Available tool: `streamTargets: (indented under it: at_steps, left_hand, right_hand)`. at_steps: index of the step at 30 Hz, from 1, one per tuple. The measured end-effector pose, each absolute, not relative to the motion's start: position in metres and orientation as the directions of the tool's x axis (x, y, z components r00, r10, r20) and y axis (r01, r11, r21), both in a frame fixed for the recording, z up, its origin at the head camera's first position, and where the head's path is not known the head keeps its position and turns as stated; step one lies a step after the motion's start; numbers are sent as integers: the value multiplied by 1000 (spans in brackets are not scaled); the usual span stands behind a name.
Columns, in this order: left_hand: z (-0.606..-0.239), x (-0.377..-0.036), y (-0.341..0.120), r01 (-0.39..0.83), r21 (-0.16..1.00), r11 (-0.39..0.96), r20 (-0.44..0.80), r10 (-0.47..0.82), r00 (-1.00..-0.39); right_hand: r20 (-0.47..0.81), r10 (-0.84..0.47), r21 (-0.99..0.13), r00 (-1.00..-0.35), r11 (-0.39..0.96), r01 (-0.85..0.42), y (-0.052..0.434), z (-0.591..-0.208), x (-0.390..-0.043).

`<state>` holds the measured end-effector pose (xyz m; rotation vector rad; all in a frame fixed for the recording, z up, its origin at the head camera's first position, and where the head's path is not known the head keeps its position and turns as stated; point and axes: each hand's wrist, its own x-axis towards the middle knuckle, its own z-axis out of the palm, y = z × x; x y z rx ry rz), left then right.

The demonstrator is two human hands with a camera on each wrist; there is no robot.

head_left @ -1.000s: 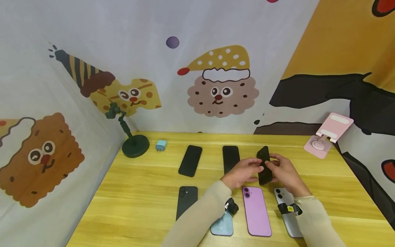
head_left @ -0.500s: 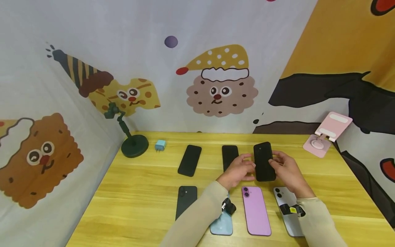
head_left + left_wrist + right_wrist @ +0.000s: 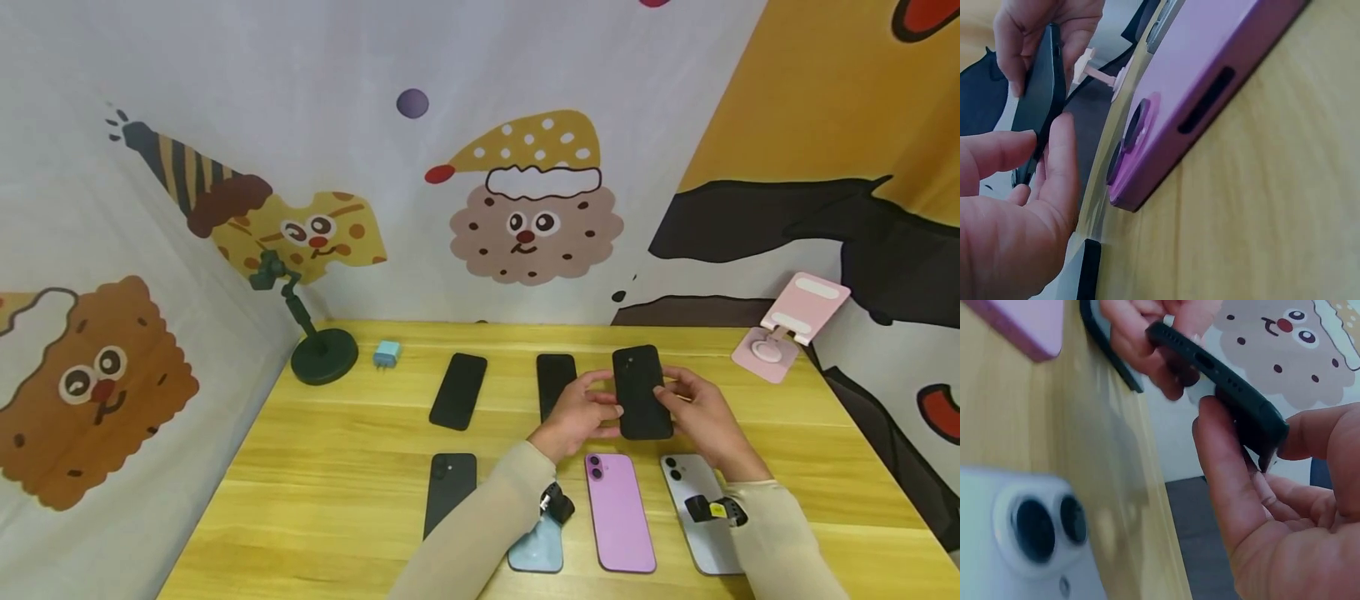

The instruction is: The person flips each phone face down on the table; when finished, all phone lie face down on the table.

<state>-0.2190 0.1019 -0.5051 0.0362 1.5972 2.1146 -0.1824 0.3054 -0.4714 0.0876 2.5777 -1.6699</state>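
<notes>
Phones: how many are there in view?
7: held black phone; back row, left dark phone, right dark phone; front row, left to right, grey phone, blue phone, pink phone, white phone. Sleeves could hide others.

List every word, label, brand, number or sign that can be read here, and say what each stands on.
None can be read.
Small yellow patch on the black right-wrist camera: any marking is too small to read.
Raised black rectangular phone: nothing legible.
Glossy pink-purple rectangular phone: nothing legible on its back.
White cloth backdrop: cartoon drawings, no legible letters or numbers.
</notes>
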Motion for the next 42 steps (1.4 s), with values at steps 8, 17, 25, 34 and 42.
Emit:
streamTargets:
  at_steps: [8,17,25,34,42]
  left_hand:
    - [-505,-217,103,-330,937,-119,-268,363,-892]
    - [-498,-209,108,-259,961,94,-275,349,-896]
    - [-491,-206,109,-175,942,288,-266,319,-909]
    - [-487,-205,104,-193,939,286,-288,344,-894]
    - [-492,-211,100,-260,944,201,-321,389,-863]
  right_hand:
    - [-125,7,-856,-992,506,111,315,-480,-185]
    - [-153,4,-786,-988,605,125,319,-490,-193]
    - [-176,-7,-758,-984,639,131,320,-498,-198]
    - [-231,7,-745,-973,642,182,319,-499,-201]
    - [-237,17,-735,-971,650,191,317,-497,-202]
